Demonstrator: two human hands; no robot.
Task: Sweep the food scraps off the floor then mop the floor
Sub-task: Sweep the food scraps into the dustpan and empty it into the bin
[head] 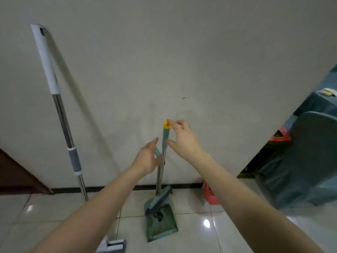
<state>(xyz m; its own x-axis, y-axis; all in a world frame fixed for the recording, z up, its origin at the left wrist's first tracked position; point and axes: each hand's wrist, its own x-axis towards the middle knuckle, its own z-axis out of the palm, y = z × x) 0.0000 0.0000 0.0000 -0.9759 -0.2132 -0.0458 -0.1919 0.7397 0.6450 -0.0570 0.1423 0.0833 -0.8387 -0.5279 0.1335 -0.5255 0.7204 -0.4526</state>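
Your right hand [184, 138] is spread open around the top of the broom handle [165, 137], fingers curved and apart. One fingertip touches the yellow cap [166, 125] at the very top, and the thumb sits just beside the teal grip below it; nothing is clamped. Your left hand [148, 157] is open as well, palm turned toward the handles, fingers straight and held together. It lies against the shorter teal-tipped dustpan handle [158, 152], which leans across in front of the palm; whether the palm presses on it or only brushes it cannot be told.

Below both hands the two handles run down as thin, shiny metal tubes to the floor. The broom head [160, 199] is a slanted teal block with dark bristles, resting in the dustpan [161, 223], a flat teal scoop with a worn, smudged surface and a small dark clump lying in it. Both stand against the wall [164, 61], which is plain, matte and off-white.

Well to the left of your left hand, the mop [63, 121] leans on the same wall: a white plastic upper grip, a polished steel pole, a grey foam sleeve lower down. Its flat white and grey head [114, 246] lies under your left forearm. The floor [228, 225] is glossy pale tile with thin grout lines and bright light spots. Under your right forearm a red plastic bag [209, 195] slumps by the baseboard.
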